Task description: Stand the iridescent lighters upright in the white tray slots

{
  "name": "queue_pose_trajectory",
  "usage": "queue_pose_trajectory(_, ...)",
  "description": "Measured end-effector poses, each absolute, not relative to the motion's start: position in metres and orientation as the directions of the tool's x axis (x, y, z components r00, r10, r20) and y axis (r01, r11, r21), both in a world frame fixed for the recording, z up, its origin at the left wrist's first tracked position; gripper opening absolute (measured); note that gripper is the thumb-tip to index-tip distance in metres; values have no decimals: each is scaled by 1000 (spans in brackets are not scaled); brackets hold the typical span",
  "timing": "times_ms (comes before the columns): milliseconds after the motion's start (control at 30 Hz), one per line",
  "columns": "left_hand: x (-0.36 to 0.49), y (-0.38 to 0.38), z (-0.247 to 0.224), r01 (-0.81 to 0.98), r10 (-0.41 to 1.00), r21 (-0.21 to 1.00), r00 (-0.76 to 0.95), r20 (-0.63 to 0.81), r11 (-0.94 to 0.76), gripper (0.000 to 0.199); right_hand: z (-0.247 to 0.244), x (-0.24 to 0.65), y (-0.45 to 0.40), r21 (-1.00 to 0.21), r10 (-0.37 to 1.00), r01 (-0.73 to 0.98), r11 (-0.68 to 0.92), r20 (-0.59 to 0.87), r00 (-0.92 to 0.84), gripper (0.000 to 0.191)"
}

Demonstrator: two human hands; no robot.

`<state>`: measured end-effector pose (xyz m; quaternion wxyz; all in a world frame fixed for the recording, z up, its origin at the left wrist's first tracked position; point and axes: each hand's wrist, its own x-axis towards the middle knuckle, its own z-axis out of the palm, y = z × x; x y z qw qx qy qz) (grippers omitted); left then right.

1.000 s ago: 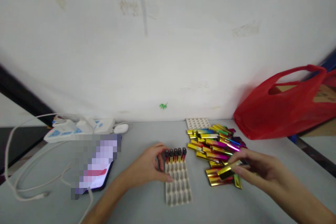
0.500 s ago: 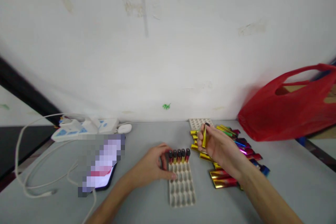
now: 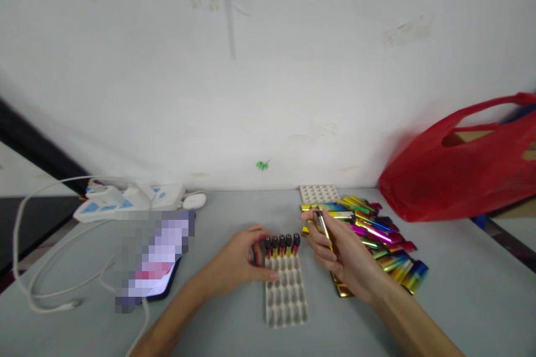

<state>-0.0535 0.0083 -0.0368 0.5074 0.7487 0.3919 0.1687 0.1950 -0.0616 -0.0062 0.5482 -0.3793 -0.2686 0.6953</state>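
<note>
A pale moulded tray (image 3: 286, 293) lies at the front middle, with several small dark-capped red and gold tubes (image 3: 282, 245) standing in its far row. My left hand (image 3: 245, 259) grips the tray's left side, thumb on its edge. To the right of the tray, my right hand (image 3: 335, 240) is closed around a shiny gold tube (image 3: 322, 226), held tilted above the table. Just behind and beside that hand lies a pile of shiny multicoloured tubes (image 3: 377, 228), partly hidden by it.
Against the wall stand a second pale tray (image 3: 319, 194) and a white power strip (image 3: 167, 197) with cables. A phone (image 3: 165, 281), partly pixelated, lies at the left. A red bag (image 3: 452, 178) is at the right.
My right hand has turned and come slightly nearer, and the tube in it now tilts the other way. My left hand stays on the tray. The whole view has shifted a little.
</note>
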Motion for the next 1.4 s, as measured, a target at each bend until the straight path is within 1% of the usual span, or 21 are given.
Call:
queue_pose_trajectory(133,-53,8,-40,405,763,898,631,-136,-175,50,-6,192,-64,-784,963,-560,-268,-228,-143,46)
queue_pose_trajectory(300,-51,6,-43,386,767,906,631,-121,-174,46,-7,190,-64,-749,945,-577,-327,-276,-177,54)
queue_pose_trajectory(500,-50,7,-44,393,772,907,620,-139,-152,44,-7,187,-62,-762,937,-552,-339,-323,-131,60)
queue_pose_trajectory(667,-50,8,-46,402,770,902,621,-145,-154,45,-14,189,-62,-764,931,-533,-364,-298,-209,69)
queue_pose_trajectory(767,-51,8,-47,408,776,899,615,-142,-159,46,-18,188,-62,-784,927,-495,-374,-306,-216,71)
queue_pose_trajectory(933,-50,7,-46,402,780,904,609,-147,-143,46,-20,184,-63,-791,910,-450,-413,-340,-238,70)
queue_pose_trajectory(1033,-50,6,-45,393,779,909,609,-146,-138,45,-20,182,-65,-784,907,-456,-421,-349,-238,67)
queue_pose_trajectory(1200,-49,6,-46,398,782,906,607,-144,-142,45,-19,180,-66,-792,921,-470,-390,-334,-201,60)
queue_pose_trajectory(1400,-49,6,-45,400,783,906,604,-149,-137,45,-19,179,-67,-812,921,-437,-388,-365,-140,50)
